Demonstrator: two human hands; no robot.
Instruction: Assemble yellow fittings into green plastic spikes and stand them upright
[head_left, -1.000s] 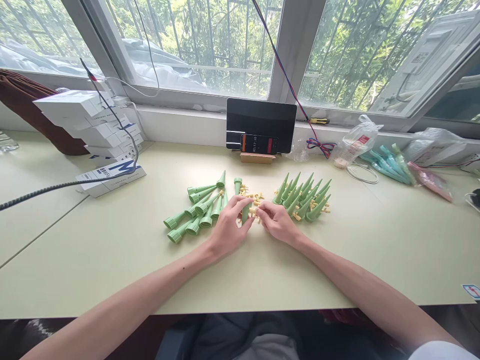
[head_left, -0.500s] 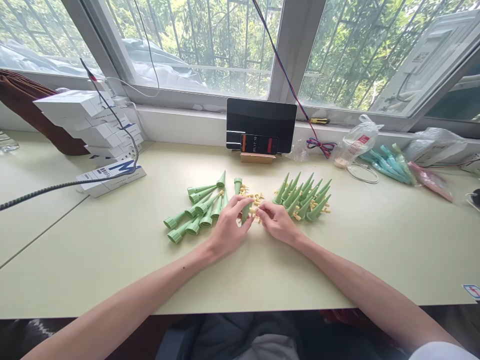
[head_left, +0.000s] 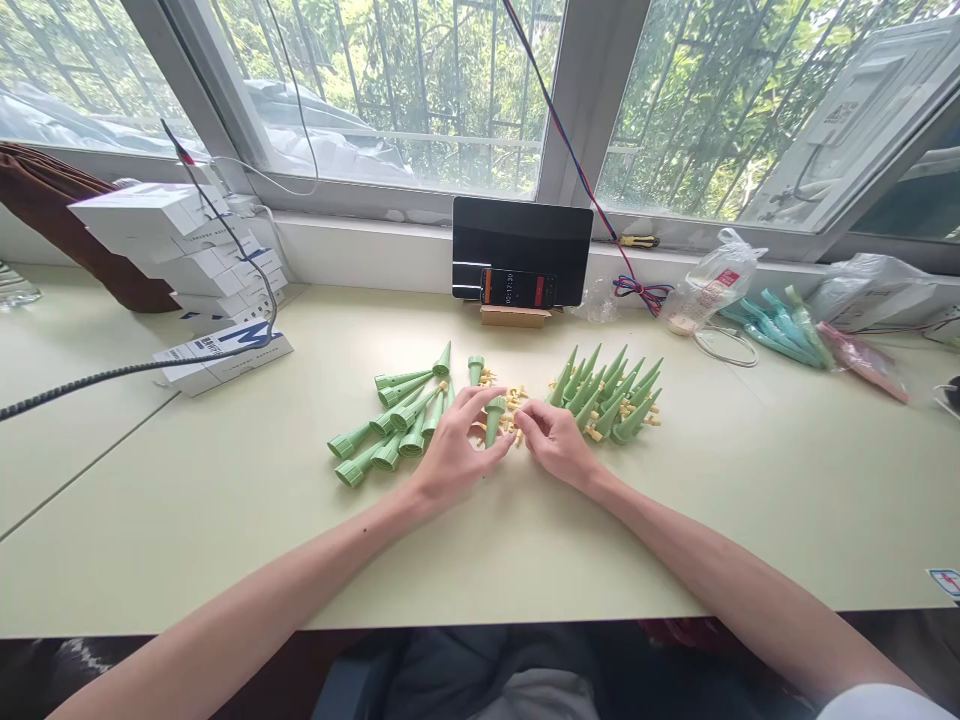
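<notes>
My left hand holds a green watering spike between its thumb and fingers, the ribbed cap end up and the narrow end down. Close by on the right, my right hand has its thumb and forefinger pinched together; whatever they grip is hidden. Small yellow valve pieces lie scattered behind and between the hands. To the left rests a loose pile of green spikes. Several spikes with yellow pieces fitted stand in a tight group, points up, beyond my right hand.
A phone showing a timer leans on a dark tablet at the back. White boxes are stacked at the left with a black cable across. Plastic bags and wrapped blue items lie at the right rear.
The spike in my left hand has turned so its cap faces up more. My right fingers have drawn slightly away from it, and the yellow piece at their tips no longer shows clearly.
</notes>
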